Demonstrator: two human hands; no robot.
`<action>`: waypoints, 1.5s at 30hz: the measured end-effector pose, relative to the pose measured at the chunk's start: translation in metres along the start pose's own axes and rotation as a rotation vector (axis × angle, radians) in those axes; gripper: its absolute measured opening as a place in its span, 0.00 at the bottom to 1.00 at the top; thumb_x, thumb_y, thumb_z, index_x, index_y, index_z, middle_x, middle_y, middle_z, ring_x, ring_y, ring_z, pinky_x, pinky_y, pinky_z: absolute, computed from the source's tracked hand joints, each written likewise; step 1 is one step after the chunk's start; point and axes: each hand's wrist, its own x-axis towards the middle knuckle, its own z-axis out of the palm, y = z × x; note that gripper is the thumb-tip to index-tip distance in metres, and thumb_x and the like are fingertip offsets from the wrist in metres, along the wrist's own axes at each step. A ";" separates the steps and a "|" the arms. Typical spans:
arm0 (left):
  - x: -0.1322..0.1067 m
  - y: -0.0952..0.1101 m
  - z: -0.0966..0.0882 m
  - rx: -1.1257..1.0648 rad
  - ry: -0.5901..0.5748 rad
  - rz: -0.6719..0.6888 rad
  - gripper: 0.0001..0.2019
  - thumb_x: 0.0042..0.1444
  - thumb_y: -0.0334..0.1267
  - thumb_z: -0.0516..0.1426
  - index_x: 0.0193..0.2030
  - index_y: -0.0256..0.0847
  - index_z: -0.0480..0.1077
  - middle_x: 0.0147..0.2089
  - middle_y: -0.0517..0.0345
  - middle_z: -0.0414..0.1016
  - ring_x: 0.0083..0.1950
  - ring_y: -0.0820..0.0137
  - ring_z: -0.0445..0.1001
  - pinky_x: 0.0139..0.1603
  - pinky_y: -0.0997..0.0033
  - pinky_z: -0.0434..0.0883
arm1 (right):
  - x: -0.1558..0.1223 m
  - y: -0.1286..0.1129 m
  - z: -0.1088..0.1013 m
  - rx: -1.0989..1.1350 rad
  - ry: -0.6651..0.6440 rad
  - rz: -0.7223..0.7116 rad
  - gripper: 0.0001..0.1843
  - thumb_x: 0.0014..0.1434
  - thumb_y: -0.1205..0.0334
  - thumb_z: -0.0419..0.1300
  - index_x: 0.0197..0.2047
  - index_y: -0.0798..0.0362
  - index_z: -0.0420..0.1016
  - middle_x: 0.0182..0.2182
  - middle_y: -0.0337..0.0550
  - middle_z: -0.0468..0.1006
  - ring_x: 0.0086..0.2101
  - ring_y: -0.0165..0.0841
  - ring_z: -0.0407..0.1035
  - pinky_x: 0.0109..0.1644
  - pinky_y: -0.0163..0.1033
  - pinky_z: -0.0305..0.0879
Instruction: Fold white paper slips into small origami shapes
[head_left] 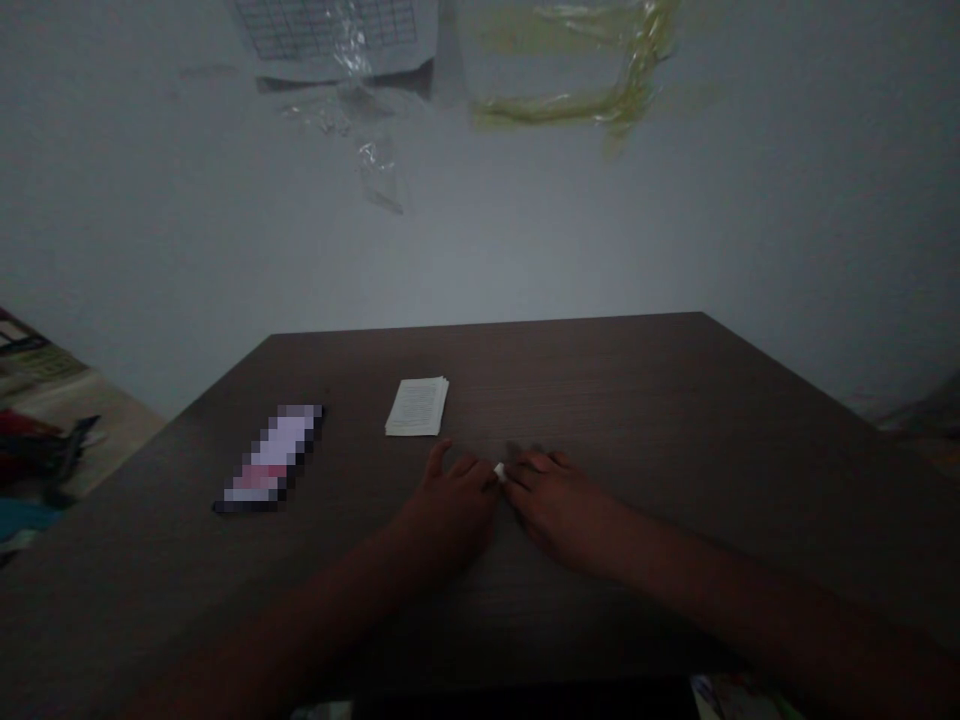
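Close together over the middle of the dark table, my two hands meet at a small white piece of paper. Only a corner of it shows; my fingers hide the rest. My left hand is closed at the paper's left side, its thumb or a finger sticking up. On the other side my right hand has its fingers bent down and pressed together over the paper. Beyond my left hand lies a stack of small printed paper sheets, apart from both hands.
A phone with a blurred-out screen lies on the left of the brown wooden table. Behind the table rises a pale wall with taped-up plastic and a gridded sheet. Clutter stands on the floor at far left.
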 end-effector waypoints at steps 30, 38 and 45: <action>0.014 -0.024 0.007 -0.209 0.056 -0.051 0.08 0.86 0.33 0.67 0.58 0.47 0.91 0.63 0.51 0.93 0.70 0.50 0.90 0.86 0.33 0.77 | 0.019 0.029 0.004 0.176 0.035 0.021 0.10 0.82 0.71 0.67 0.56 0.51 0.91 0.54 0.51 0.93 0.58 0.49 0.83 0.72 0.57 0.80; 0.020 -0.021 0.016 -0.284 0.099 -0.187 0.04 0.86 0.37 0.69 0.58 0.43 0.89 0.63 0.48 0.91 0.70 0.50 0.89 0.79 0.44 0.81 | 0.018 0.039 0.020 0.252 0.080 0.133 0.13 0.84 0.64 0.73 0.67 0.51 0.93 0.65 0.57 0.91 0.69 0.53 0.80 0.78 0.64 0.78; 0.023 -0.023 0.027 -0.385 0.175 -0.274 0.04 0.79 0.36 0.74 0.57 0.44 0.89 0.59 0.49 0.89 0.63 0.50 0.88 0.74 0.48 0.82 | 0.022 0.046 0.035 0.409 0.155 0.127 0.09 0.79 0.66 0.76 0.59 0.47 0.95 0.60 0.54 0.92 0.66 0.55 0.82 0.76 0.64 0.77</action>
